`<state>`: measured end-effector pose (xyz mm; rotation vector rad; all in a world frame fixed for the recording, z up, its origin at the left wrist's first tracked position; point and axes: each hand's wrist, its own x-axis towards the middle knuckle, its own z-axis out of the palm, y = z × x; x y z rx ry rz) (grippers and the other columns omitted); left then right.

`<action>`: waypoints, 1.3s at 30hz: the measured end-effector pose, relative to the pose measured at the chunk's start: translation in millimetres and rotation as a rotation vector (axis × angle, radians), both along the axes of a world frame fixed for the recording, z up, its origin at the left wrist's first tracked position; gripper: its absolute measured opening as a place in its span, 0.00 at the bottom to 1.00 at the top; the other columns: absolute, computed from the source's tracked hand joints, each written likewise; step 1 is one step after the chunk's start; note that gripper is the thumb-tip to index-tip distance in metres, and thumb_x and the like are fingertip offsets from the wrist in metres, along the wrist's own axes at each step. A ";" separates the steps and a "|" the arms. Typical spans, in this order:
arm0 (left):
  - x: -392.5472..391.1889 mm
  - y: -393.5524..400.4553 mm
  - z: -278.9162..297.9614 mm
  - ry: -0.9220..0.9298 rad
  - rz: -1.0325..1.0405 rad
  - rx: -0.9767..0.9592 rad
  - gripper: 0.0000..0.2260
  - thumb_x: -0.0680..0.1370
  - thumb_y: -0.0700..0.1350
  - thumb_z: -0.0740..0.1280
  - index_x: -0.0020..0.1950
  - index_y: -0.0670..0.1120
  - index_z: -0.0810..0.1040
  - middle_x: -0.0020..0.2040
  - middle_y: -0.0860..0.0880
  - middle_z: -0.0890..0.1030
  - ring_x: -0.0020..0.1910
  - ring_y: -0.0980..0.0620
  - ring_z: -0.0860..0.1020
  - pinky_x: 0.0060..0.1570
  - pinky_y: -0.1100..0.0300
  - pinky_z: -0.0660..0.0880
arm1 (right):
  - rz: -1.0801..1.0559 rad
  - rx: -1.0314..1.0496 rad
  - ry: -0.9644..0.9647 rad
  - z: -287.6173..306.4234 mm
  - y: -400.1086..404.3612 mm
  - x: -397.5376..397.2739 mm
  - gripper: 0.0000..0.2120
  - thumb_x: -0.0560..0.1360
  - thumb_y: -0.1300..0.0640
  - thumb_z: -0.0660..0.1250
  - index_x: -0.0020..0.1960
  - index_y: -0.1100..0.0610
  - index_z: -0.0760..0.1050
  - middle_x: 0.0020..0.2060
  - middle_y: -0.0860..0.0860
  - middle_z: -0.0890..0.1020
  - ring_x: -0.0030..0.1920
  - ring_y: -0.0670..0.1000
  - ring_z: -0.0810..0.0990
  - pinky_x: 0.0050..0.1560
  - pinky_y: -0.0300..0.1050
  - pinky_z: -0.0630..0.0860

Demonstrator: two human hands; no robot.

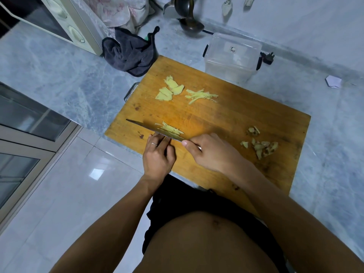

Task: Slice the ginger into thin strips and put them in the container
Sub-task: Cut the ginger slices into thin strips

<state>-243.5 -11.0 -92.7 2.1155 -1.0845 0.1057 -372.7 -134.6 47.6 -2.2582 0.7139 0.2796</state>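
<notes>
On the wooden cutting board lie flat ginger slices at the far left and a small heap of thin ginger strips beside them. My right hand grips the handle of a knife, whose blade stands on the board against a stack of ginger slices. My left hand rests its fingertips at the near side of the blade, by that stack. A clear plastic container stands beyond the board's far edge.
Ginger peel scraps lie on the board's right side. A dark cloth sits left of the board's far corner, a white oven behind it. A ladle and a plug are near the container. Marble counter surrounds the board.
</notes>
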 end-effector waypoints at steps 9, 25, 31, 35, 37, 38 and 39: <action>-0.5 2.2 5.4 -0.037 0.013 0.019 0.08 0.75 0.38 0.64 0.42 0.38 0.83 0.43 0.40 0.79 0.46 0.41 0.75 0.43 0.53 0.75 | 0.033 -0.138 -0.026 -16.1 15.7 7.4 0.21 0.83 0.40 0.52 0.60 0.50 0.77 0.48 0.55 0.83 0.50 0.62 0.79 0.40 0.50 0.74; 3.7 0.9 -6.0 0.000 -0.008 -0.023 0.10 0.76 0.37 0.64 0.51 0.38 0.84 0.49 0.39 0.81 0.53 0.39 0.79 0.49 0.41 0.78 | -0.037 0.033 -0.017 -0.9 1.8 -5.5 0.25 0.83 0.41 0.54 0.32 0.54 0.65 0.28 0.53 0.70 0.30 0.55 0.71 0.30 0.47 0.61; -0.1 0.9 3.7 -0.036 0.007 -0.033 0.06 0.74 0.35 0.65 0.41 0.38 0.81 0.41 0.39 0.78 0.46 0.40 0.75 0.46 0.44 0.79 | 0.001 -0.116 -0.007 -13.4 16.6 10.0 0.21 0.83 0.40 0.52 0.47 0.53 0.75 0.40 0.55 0.79 0.44 0.62 0.77 0.36 0.48 0.66; 0.5 2.9 4.5 -0.041 0.000 -0.025 0.07 0.74 0.36 0.64 0.43 0.39 0.82 0.45 0.39 0.80 0.47 0.38 0.78 0.46 0.51 0.77 | 0.010 -0.141 -0.030 -15.3 18.1 8.0 0.19 0.83 0.41 0.52 0.54 0.51 0.77 0.44 0.55 0.81 0.49 0.63 0.77 0.38 0.48 0.65; -0.1 2.4 4.8 -0.034 -0.008 -0.026 0.07 0.74 0.36 0.64 0.44 0.39 0.83 0.45 0.40 0.80 0.49 0.38 0.78 0.48 0.50 0.78 | -0.005 -0.109 -0.023 -10.8 15.7 6.7 0.18 0.83 0.41 0.52 0.50 0.50 0.76 0.37 0.51 0.76 0.44 0.61 0.76 0.37 0.48 0.64; 0.1 1.8 4.8 -0.030 -0.012 -0.026 0.08 0.74 0.36 0.64 0.45 0.38 0.83 0.45 0.40 0.80 0.49 0.38 0.78 0.49 0.49 0.78 | -0.008 -0.090 -0.017 -8.1 14.4 5.8 0.19 0.83 0.41 0.52 0.47 0.51 0.75 0.34 0.50 0.74 0.41 0.60 0.74 0.36 0.48 0.65; 1.3 1.4 4.0 -0.029 -0.016 -0.024 0.08 0.75 0.36 0.64 0.45 0.38 0.83 0.45 0.40 0.79 0.49 0.38 0.78 0.49 0.48 0.78 | -0.005 -0.072 -0.017 -6.0 13.1 4.3 0.20 0.83 0.41 0.52 0.45 0.52 0.74 0.33 0.50 0.73 0.40 0.59 0.74 0.35 0.49 0.66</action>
